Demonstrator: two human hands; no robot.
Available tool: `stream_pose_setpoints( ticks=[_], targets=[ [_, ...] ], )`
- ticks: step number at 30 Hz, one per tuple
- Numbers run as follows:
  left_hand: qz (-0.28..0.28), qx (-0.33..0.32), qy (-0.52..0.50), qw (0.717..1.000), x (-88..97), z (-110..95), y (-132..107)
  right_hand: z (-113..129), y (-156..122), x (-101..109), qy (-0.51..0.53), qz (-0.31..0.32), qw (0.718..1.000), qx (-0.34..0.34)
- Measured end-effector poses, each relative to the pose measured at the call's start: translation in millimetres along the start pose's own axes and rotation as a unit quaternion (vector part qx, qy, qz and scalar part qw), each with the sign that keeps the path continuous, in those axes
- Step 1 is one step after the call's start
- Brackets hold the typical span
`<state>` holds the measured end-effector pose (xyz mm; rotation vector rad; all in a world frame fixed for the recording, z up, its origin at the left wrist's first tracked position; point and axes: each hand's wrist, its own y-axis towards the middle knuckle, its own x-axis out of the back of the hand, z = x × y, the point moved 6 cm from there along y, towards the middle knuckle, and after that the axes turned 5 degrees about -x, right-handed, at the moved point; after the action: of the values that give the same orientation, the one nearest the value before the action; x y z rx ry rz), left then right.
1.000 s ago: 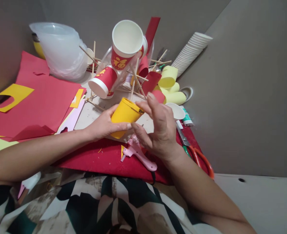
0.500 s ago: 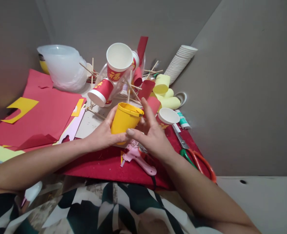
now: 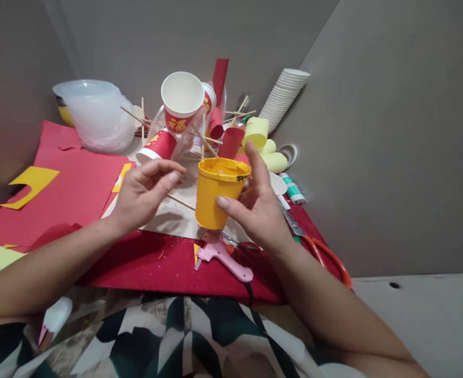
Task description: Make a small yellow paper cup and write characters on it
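Observation:
My right hand (image 3: 257, 210) holds a yellow paper-covered cup (image 3: 213, 202) upright, its thumb on the near side and its fingers round the right side. Dark marks show on the cup's folded rim at the right. To the cup's left, my left hand (image 3: 143, 194) is apart from it, fingers curled and thumb brought up against the fingertips in a pinch. Whatever is between those fingertips, if anything, is too small to make out. Below the cup lies a pink glue gun (image 3: 225, 260) on the red cloth, its nozzle pointing left.
Red paper sheets (image 3: 85, 184) lie at left with a cut yellow piece (image 3: 37, 184) on top. Behind are red-and-white paper cups (image 3: 182, 97), wooden sticks (image 3: 211, 139), yellow paper rolls (image 3: 255, 132), a leaning cup stack (image 3: 284, 97) and a plastic-wrapped bowl (image 3: 97, 115). Scissors (image 3: 328, 257) lie right.
My left hand has let go of the yellow cup and moved left, its fingers now curled. The cup has shifted slightly right, held by my right hand alone.

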<state>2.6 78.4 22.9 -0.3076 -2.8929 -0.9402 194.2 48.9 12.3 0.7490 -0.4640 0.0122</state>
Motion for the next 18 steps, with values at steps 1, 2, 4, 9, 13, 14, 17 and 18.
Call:
stream_pose_setpoints(
  ticks=[1, 2, 4, 9, 13, 14, 17, 18],
  targets=[
    [-0.032, -0.027, -0.001, 0.999, 4.2, -5, 1, 0, -1, -1, -0.004, 0.007, 1.0, -0.002],
    [-0.051, -0.052, -0.004, 0.997, 6.1, -9, 2, 1, -1, -2, -0.006, 0.017, 1.0, -0.003],
    [-0.052, -0.085, -0.01, 0.995, 4.1, -15, -1, 0, -3, -4, -0.005, 0.035, 0.999, -0.009],
    [-0.033, -0.139, 0.004, 0.99, -4.7, -26, -14, -4, -8, -12, 0.023, 0.084, 0.995, -0.045],
    [-0.072, -0.191, 0.026, 0.979, 0.7, -37, -19, 1, -10, -15, -0.003, 0.09, 0.996, -0.028],
    [-0.073, -0.197, 0.039, 0.977, 1.8, -40, -19, 3, -10, -15, -0.016, 0.086, 0.996, -0.016],
    [-0.044, -0.196, 0.078, 0.977, 1.6, -43, -19, 6, -10, -15, -0.038, 0.078, 0.996, 0.0],
    [-0.03, -0.192, 0.087, 0.977, 0.6, -42, -19, 5, -10, -15, -0.035, 0.079, 0.996, -0.004]
  ],
)
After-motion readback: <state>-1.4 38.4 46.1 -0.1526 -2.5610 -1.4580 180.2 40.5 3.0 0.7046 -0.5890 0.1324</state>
